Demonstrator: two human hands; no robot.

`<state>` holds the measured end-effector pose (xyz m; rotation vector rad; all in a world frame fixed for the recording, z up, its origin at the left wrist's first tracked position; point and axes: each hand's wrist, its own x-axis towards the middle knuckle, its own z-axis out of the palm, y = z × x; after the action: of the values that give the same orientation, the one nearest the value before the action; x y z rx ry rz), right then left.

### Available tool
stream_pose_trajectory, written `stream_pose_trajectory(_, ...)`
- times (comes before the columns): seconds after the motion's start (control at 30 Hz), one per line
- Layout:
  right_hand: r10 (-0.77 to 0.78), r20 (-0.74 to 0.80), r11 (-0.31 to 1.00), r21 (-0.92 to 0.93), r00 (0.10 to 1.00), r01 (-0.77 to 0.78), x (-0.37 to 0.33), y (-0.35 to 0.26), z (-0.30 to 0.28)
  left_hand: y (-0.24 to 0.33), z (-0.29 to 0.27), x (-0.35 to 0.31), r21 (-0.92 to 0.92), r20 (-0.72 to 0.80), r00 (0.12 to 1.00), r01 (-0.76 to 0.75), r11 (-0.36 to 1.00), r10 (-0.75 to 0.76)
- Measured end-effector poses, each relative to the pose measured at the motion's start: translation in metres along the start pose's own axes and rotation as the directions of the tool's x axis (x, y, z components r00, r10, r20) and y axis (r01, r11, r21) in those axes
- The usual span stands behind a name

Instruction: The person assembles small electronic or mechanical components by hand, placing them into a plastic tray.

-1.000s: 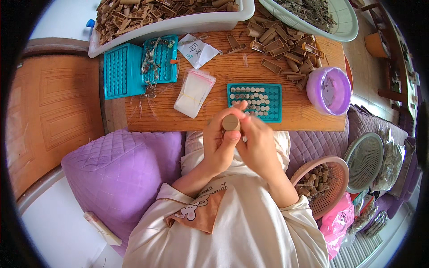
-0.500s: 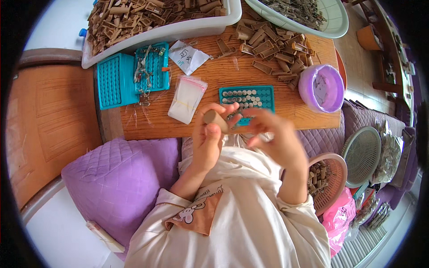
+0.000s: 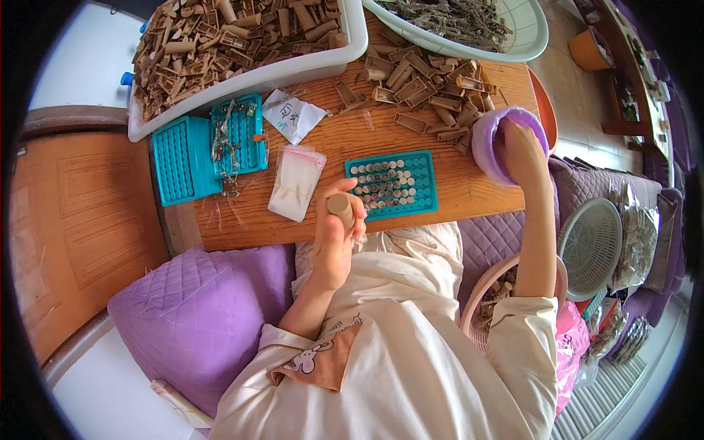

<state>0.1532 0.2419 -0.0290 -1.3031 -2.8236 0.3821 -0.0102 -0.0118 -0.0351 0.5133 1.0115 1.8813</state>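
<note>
In front of my chest, my left hand (image 3: 331, 253) is closed round a brown plastic cylinder casing (image 3: 340, 208), its flat round end turned up. My right hand (image 3: 522, 150) reaches down into the purple bowl (image 3: 485, 155) at the table's right edge. Its fingers are hidden by the bowl's wall, so their grip does not show. Just beyond my left hand lies a teal tray (image 3: 424, 163) with rows of small silver button cells (image 3: 389, 180) in its pockets.
A white bin (image 3: 257, 77) at the back left holds many brown casings. More loose casings (image 3: 433, 88) lie heaped behind the bowl, beside a pale green basket (image 3: 539, 33). Clear plastic bags (image 3: 297, 183), a paper note (image 3: 292, 117) and teal trays (image 3: 180, 161) sit on the left.
My right hand has moved away from my left hand, right and forward into the purple bowl. My left hand still holds the casing, now tilted more upright.
</note>
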Motion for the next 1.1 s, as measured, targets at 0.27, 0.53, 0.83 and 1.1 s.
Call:
stream_pose_trajectory(0.27,0.057,0.024,0.965,0.254,0.998,-0.061,-0.011,-0.012,-0.03,-0.005,-0.002,0.001,0.064,-0.022,0.997,0.07,0.995,-0.069)
stream_pose_trajectory(0.53,0.126,0.023,0.811,0.574,0.992,-0.117,-0.024,-0.004,-0.045,-0.004,0.002,0.001,-0.054,0.048,0.988,0.15,0.987,-0.147)
stream_pose_trajectory(0.83,0.151,0.014,0.657,0.745,0.988,-0.111,-0.031,0.005,-0.044,0.001,0.006,-0.002,-0.316,0.081,0.953,0.302,0.9,-0.291)
stream_pose_trajectory(1.1,0.14,-0.047,0.53,0.847,0.989,-0.035,-0.049,-0.032,-0.039,-0.001,0.01,-0.002,-0.444,0.154,0.886,0.458,0.77,-0.438)
